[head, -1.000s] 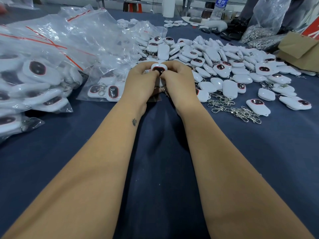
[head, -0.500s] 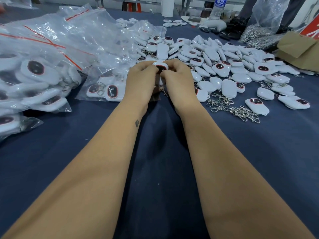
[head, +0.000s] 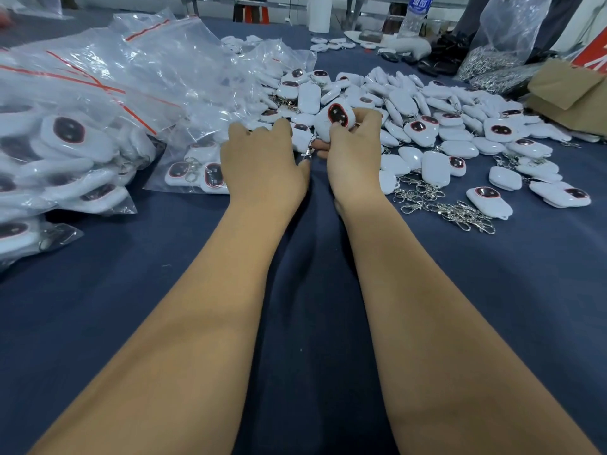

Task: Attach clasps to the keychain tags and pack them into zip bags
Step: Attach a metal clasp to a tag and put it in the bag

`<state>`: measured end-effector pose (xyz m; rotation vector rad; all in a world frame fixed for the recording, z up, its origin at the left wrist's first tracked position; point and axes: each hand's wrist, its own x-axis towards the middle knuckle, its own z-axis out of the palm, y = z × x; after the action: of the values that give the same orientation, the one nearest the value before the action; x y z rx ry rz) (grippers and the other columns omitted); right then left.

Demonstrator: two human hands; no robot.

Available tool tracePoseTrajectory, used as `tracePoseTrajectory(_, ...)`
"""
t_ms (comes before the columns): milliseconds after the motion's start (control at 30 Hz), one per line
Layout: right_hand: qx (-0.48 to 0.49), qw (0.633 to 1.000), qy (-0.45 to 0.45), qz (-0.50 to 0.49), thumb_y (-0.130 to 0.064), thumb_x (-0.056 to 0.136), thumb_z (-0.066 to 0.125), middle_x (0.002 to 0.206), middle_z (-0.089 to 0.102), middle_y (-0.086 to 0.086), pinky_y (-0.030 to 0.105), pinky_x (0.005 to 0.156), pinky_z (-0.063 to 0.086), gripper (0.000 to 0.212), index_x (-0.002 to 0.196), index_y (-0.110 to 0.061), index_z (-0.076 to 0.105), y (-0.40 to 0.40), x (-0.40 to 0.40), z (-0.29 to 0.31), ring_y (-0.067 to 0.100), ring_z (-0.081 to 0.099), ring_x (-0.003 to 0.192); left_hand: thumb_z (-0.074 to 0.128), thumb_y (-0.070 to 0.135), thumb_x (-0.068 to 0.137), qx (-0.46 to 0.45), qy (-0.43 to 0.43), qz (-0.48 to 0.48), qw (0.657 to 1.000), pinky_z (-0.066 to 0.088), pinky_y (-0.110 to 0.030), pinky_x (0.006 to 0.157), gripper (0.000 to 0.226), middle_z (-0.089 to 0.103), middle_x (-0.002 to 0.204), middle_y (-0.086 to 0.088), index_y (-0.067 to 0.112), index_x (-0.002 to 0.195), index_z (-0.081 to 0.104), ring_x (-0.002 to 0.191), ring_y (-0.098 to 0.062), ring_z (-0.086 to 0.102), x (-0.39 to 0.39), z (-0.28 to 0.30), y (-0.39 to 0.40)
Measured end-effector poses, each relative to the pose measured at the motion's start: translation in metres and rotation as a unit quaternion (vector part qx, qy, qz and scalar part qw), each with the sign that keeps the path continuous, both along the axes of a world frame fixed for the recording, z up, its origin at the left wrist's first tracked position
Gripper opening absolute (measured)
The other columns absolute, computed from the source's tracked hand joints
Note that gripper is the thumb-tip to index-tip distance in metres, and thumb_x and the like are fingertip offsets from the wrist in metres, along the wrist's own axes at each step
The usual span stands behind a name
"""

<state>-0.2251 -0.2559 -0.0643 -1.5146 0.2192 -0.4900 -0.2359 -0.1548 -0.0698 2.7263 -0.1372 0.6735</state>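
The right hand [head: 353, 152] gripped a white keychain tag [head: 335, 121] (dark face up), its clasp [head: 307, 153] dangling beside the left hand [head: 262, 162]; that hand's fingers curled on a zip bag [head: 193, 159] on the tabletop [head: 164, 290]

Two hands [head: 262, 165] [head: 353, 152], one water bottle [head: 415, 11], one cardboard box [head: 571, 93]; the tags [head: 423, 133], clasps [head: 443, 208] and bags [head: 98, 93] are too many to count

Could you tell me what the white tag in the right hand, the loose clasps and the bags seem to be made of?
White oval tag: likely glossy moulded plastic, with soft highlights.
Loose silver clasps: apparently polished metal, glinting brightly.
Clear red-striped zip bags: thin plastic film, transparent and crinkled.
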Motion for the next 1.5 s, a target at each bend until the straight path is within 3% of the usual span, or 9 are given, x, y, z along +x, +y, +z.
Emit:
tracePoseTrajectory(167,0.017,1.0,-0.023,-0.002,-0.005,0.096,0.044,0.084,0.057,-0.003,0.048,0.088,0.054,0.014,0.103,-0.017,0.042,0.002,-0.003,0.002,0.031,0.068,0.089,0.056,0.02,0.082,-0.03,0.001,-0.006,1.0,0.029,-0.034,0.07,0.029,0.065,0.098,-0.011,0.015,0.11,0.06,0.095,-0.032,0.049,-0.001,0.0,-0.001)
tracePoseTrajectory(267,0.094,0.994,-0.051,0.031,-0.002,0.098,0.042,0.105,0.06,0.008,0.038,0.085,0.056,0.017,0.099,-0.019,0.042,0.003,-0.005,0.006,0.018,0.068,0.076,0.052,0.015,0.083,-0.139,0.002,-0.014,0.99,0.033,-0.033,0.067,0.029,0.066,0.099,-0.003,0.019,0.11,0.06,0.089,-0.026,0.052,-0.002,0.002,0.0)
tracePoseTrajectory(467,0.248,0.957,-0.063,0.138,0.0,0.101,0.039,0.099,0.06,0.014,0.034,0.082,0.058,0.016,0.113,-0.011,0.04,0.004,-0.01,0.013,0.026,0.071,0.078,0.053,0.009,0.079,-0.373,-0.007,0.002,0.928,0.05,-0.036,0.072,0.026,0.067,0.081,0.005,0.026,0.099,0.057,0.083,-0.02,0.063,-0.003,0.009,0.003)
tracePoseTrajectory(633,0.171,0.97,0.0,0.175,-0.001,0.1,0.042,0.1,0.066,0.017,0.032,0.079,0.06,0.018,0.115,-0.009,0.044,0.01,-0.014,0.014,0.023,0.071,0.078,0.052,0.006,0.078,-0.492,-0.053,0.002,0.869,0.05,-0.031,0.065,0.026,0.058,0.069,0.01,0.026,0.094,0.053,0.067,-0.006,0.06,-0.003,0.014,0.003)
tracePoseTrajectory(767,0.012,0.987,0.01,0.159,-0.006,0.097,0.054,0.078,0.068,0.001,0.016,0.055,0.048,0.015,0.11,-0.011,0.05,0.011,-0.018,0.011,0.003,0.065,0.059,0.051,0.004,0.077,-0.503,-0.107,-0.033,0.857,0.052,-0.032,0.067,0.028,0.057,0.072,0.013,0.031,0.087,0.053,0.062,0.002,0.051,-0.008,0.019,0.001)
tracePoseTrajectory(900,-0.056,0.985,-0.001,0.165,-0.002,0.092,0.056,0.062,0.066,-0.002,0.015,0.055,0.046,0.014,0.106,-0.005,0.058,0.011,-0.02,0.009,0.003,0.06,0.055,0.053,0.002,0.076,-0.494,-0.131,-0.088,0.855,0.055,-0.034,0.073,0.026,0.06,0.077,0.01,0.026,0.085,0.057,0.069,-0.008,0.057,-0.013,0.02,-0.003)
tracePoseTrajectory(1133,-0.275,0.959,-0.007,0.074,-0.014,0.087,0.063,0.102,0.068,0.006,0.035,0.096,0.045,0.011,0.092,-0.016,0.073,0.014,-0.015,0.007,0.023,0.057,0.106,0.053,0.001,0.077,-0.487,-0.17,-0.11,0.85,0.05,-0.021,0.068,0.025,0.059,0.074,0.013,0.025,0.085,0.057,0.067,-0.003,0.056,-0.01,0.018,-0.003)
tracePoseTrajectory(1333,-0.445,0.873,0.131,-0.151,-0.018,0.082,0.048,0.123,0.051,0.008,0.042,0.097,0.028,0.029,0.11,-0.016,0.056,0.001,-0.016,0.005,0.03,0.039,0.119,0.051,0.009,0.083,-0.375,-0.047,-0.125,0.917,0.05,-0.029,0.076,0.021,0.062,0.079,0.01,0.026,0.091,0.061,0.077,-0.009,0.058,-0.004,0.008,-0.007)
tracePoseTrajectory(1500,-0.506,0.833,0.192,-0.113,-0.018,0.088,0.048,0.134,0.041,0.013,0.045,0.099,0.029,0.034,0.122,-0.013,0.048,0.0,-0.018,-0.001,0.033,0.037,0.125,0.048,0.011,0.085,-0.218,-0.006,-0.117,0.969,0.035,-0.025,0.073,0.023,0.064,0.099,-0.001,0.017,0.093,0.069,0.092,-0.019,0.056,-0.002,0.004,-0.009)
